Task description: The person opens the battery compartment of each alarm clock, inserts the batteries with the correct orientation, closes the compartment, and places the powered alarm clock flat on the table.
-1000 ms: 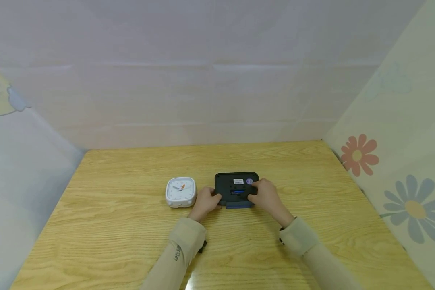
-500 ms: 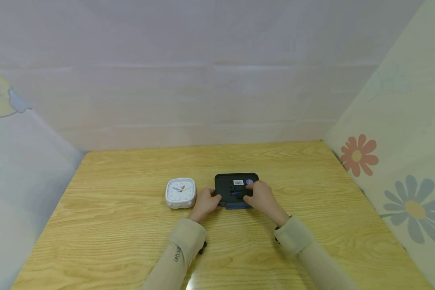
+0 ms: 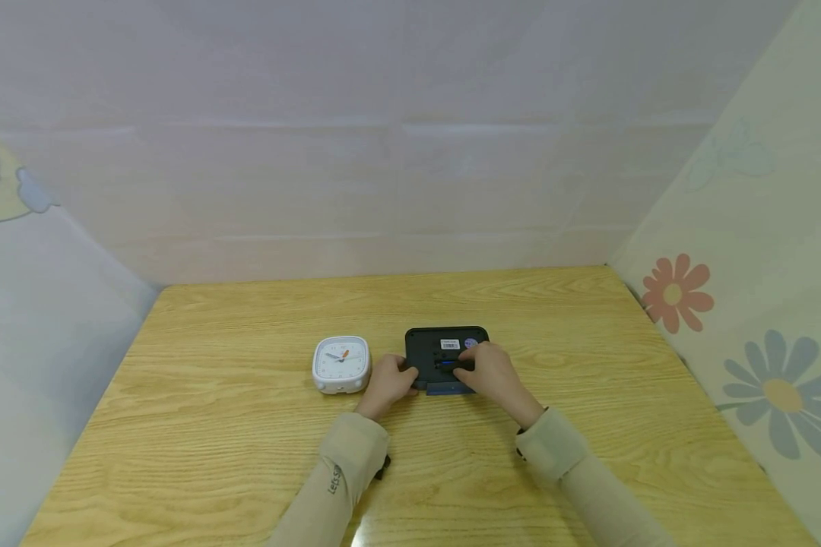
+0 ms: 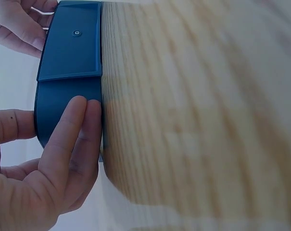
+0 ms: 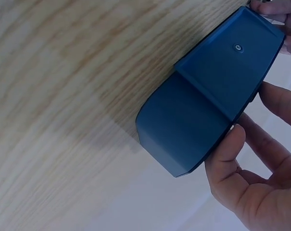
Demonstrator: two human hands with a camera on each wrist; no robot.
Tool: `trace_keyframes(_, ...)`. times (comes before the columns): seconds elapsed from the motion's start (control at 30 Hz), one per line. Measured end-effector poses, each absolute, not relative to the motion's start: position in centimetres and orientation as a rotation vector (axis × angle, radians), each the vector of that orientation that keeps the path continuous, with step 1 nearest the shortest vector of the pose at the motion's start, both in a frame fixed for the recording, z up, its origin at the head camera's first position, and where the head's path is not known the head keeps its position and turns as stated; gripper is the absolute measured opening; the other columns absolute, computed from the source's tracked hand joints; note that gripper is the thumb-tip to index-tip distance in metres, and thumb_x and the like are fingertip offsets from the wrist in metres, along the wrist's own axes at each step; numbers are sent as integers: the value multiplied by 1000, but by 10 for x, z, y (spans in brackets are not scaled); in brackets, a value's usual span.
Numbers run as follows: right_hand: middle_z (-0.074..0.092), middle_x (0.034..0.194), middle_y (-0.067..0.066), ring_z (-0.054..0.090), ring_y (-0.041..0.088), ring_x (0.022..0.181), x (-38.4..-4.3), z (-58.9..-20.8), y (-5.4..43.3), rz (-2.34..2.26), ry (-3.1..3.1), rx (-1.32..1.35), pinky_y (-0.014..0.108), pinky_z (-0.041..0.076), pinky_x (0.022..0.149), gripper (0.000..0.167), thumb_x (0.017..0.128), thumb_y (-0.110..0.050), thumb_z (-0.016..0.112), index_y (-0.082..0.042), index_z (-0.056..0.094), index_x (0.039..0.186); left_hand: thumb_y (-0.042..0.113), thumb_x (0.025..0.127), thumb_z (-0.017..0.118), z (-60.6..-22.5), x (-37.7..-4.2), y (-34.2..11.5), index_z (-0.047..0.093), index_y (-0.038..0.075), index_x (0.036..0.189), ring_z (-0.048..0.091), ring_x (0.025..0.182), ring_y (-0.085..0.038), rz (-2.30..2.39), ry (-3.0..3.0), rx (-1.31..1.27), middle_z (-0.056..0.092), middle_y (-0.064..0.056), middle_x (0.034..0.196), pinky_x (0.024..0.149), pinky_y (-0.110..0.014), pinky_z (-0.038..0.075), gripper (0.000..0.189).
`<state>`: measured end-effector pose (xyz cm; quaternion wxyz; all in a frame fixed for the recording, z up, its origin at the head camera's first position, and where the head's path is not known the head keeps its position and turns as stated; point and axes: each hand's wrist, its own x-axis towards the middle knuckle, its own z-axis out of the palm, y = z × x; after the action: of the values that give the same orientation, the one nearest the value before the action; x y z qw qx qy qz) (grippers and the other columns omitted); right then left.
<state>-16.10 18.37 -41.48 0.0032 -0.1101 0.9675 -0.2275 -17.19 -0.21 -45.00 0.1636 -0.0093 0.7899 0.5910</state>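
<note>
A black box-shaped device [image 3: 426, 346] lies with its back up on the table, showing a barcode label [image 3: 450, 344], a round purple sticker and a slot with something blue [image 3: 447, 364] in it. My left hand [image 3: 386, 381] grips its left end, thumb on the back; in the left wrist view two fingers of that hand [image 4: 54, 168] lie along its side. With thumb and forefinger my right hand [image 3: 498, 381] pinches a small black cover [image 3: 467, 365] over the slot. The right wrist view has the device's screwed side panel [image 5: 227, 60] beside the right hand [image 5: 260, 183], whose fingertips hide the cover.
A white alarm clock [image 3: 341, 363] stands just left of my left hand. The wooden table [image 3: 232, 425] reaches back to a pale wall covering [image 3: 397, 175], with a flower-printed panel [image 3: 759, 304] along the right side.
My right hand has moved left from the device's right part to the slot, bringing the small black cover over it. The left hand and the clock have stayed put.
</note>
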Motion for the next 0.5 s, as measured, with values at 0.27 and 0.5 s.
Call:
trace_keyframes(0.27,65,90,16,58,31,87,-159,-416,181,-706,3080,-376,46,48,78,24,76,-15,72,3,70,92,7,89,49,-449,-171,-2,53,-14,113,64,70,-25,1682,2262,-24,55,-21,95,62,-30,56,32)
trace_keyframes(0.5,65,87,14,60,29,82,-160,-417,179,-669,3106,-395,42,50,71,22,76,-16,73,1,70,89,7,89,49,-448,-170,-2,54,-13,113,63,71,-25,1675,2263,-31,56,-20,97,63,-30,56,32)
